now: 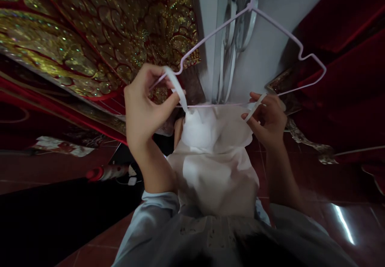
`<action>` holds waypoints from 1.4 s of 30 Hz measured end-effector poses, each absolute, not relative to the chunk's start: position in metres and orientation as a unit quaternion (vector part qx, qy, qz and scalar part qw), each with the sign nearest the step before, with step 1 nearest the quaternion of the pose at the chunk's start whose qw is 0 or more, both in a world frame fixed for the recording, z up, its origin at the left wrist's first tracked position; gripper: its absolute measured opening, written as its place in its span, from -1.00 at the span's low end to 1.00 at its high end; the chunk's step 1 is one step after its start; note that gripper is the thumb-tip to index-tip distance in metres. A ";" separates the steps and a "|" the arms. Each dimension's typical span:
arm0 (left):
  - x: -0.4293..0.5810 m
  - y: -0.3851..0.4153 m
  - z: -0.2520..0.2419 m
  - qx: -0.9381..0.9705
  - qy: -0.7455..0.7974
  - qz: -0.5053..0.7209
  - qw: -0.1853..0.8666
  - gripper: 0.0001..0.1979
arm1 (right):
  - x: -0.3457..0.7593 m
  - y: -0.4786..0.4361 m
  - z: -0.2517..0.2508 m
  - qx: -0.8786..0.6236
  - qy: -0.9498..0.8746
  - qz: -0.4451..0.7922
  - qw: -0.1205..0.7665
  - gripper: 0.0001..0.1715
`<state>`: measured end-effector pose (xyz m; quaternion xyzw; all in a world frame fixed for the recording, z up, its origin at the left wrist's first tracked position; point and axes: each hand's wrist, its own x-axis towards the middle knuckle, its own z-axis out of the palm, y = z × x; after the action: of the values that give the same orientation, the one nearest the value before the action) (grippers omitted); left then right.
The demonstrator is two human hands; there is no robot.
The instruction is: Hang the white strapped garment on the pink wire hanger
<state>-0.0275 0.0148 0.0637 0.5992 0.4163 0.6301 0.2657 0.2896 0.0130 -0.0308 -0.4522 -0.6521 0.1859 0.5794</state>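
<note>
A pale pink wire hanger hangs in front of me, its lower bar running level between my hands. At the bar's left end, my left hand is closed on one strap of a white strappy garment, fingers curled by the hanger's corner. The other strap is pinched in my right hand, close to the bar's right part. Below the bar, the garment's body drapes loosely down toward my lap. Part of the hanger's left corner is hidden behind my left fingers.
Gold sequined red cloth hangs at the left, and dark red fabric at the right. Several pale loops hang by the grey wall behind the hanger. A red-capped cylinder and a white plug lie at lower left.
</note>
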 end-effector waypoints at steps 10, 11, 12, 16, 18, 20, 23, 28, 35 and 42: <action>0.007 0.028 0.012 0.301 0.338 0.816 0.360 -0.85 | 0.277 0.005 -0.030 -0.425 -0.682 0.164 0.572 -0.48; 0.012 0.027 0.004 0.292 0.319 0.824 0.366 -0.75 | 0.276 0.005 -0.029 -0.424 -0.687 0.161 0.568 -0.47; 0.017 0.025 -0.003 0.289 0.306 0.827 0.374 -0.65 | 0.277 0.005 -0.029 -0.425 -0.689 0.154 0.567 -0.45; 0.020 0.021 -0.008 0.318 0.294 0.828 0.356 -0.53 | 0.305 0.019 -0.028 -0.453 -0.602 0.059 0.654 -0.59; 0.015 0.020 -0.004 0.329 0.293 0.822 0.362 -0.57 | 0.329 0.029 -0.026 -0.462 -0.486 -0.012 0.742 -0.75; 0.010 0.021 -0.001 0.329 0.296 0.814 0.376 -0.58 | 0.351 0.038 -0.018 -0.456 -0.424 -0.033 0.782 -0.81; 0.010 0.021 0.000 0.313 0.330 0.805 0.381 -0.55 | 0.362 0.045 0.004 -0.463 -0.461 0.035 0.756 -0.76; 0.020 0.021 -0.002 0.309 0.330 0.821 0.350 -0.53 | 0.351 0.053 0.050 -0.484 -0.619 0.093 0.611 -0.73; 0.025 0.018 -0.007 0.316 0.360 0.816 0.324 -0.50 | 0.315 0.036 0.041 -0.349 -0.617 -0.160 0.686 -0.79; 0.030 0.017 -0.015 0.345 0.366 0.819 0.275 -0.46 | 0.254 -0.009 -0.028 -0.454 -0.730 0.128 0.495 -0.58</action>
<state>0.0297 0.0168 -0.0147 0.3446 0.3659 0.8195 0.2754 0.2539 -0.0086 -0.0278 -0.4541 -0.7295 0.1280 0.4952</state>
